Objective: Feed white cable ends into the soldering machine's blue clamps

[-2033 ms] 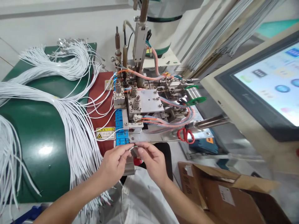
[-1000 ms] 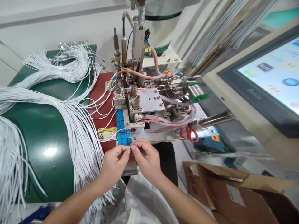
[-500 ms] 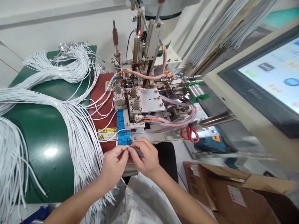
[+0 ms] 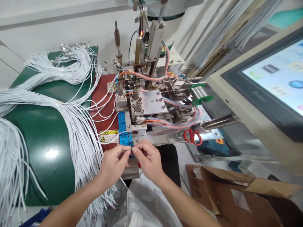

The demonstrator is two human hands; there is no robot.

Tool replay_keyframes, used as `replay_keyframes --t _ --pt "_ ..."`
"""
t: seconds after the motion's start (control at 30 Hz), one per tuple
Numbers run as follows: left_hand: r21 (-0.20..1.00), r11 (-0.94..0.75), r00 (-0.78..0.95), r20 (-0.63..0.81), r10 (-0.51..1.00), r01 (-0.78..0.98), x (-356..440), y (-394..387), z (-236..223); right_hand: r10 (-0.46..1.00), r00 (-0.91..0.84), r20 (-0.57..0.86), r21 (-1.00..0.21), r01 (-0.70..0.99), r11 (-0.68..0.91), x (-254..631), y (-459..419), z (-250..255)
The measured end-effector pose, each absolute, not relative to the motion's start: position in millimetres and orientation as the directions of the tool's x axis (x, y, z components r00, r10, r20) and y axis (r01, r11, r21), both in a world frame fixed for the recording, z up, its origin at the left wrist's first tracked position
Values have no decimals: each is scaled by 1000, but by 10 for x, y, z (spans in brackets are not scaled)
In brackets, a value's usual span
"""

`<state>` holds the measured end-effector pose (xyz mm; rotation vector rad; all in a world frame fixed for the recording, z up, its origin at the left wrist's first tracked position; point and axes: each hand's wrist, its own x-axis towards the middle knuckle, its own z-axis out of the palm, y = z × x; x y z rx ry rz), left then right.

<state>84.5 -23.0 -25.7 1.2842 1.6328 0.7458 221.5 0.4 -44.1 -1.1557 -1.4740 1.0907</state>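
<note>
My left hand [image 4: 114, 162] is closed, thumb and forefinger pinching a thin white cable [image 4: 130, 149] close to its end. Right against it, my right hand [image 4: 149, 159] pinches the cable's tip; the fingertips cover most of the fine wires there. Both hands meet just in front of a blue clamp block [image 4: 125, 138] on the machine's near edge. Several white cables run from a thick bundle [image 4: 75, 142] on the left across a red-brown plate [image 4: 94, 94] to the row of blue clamps.
The bench machine [image 4: 151, 101] has metal plates and orange hoses. A wire spool [image 4: 199, 94] with green rims and red-handled scissors [image 4: 193, 136] are on its right. A touchscreen [image 4: 272, 75] leans in at right, above an open cardboard box [image 4: 227, 195]. A green mat [image 4: 47, 135] lies left.
My hands have drawn closer together round the cable's end, hiding the green wire visible earlier. The machine's upright head has shifted right, and a small red light on it shows.
</note>
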Motion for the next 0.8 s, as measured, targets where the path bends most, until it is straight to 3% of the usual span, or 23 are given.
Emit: replay_keyframes --t 0.2,0.47,0.57,0.63,0.7,0.8 --pt "881 352 -54 -353 934 317 887 -250 -311 995 -83 58 -992 105 66 2229 -48 -508" --pt "885 356 -38 -362 931 299 916 -256 -319 992 -79 -96 -988 -111 -104 2176 -22 -539" --pt "889 316 -19 -329 944 332 912 -260 -340 999 -12 49 -997 66 49 2177 -60 -564" --pt "875 297 15 -327 945 383 879 -246 -313 966 -7 258 -927 279 250 2206 -67 -591" --pt "854 271 64 -332 941 443 816 -216 -259 923 -58 380 -834 410 369 2243 -46 -625" --pt "799 160 135 -288 948 580 692 -154 -189 946 -108 307 -826 464 321 2281 19 -674"
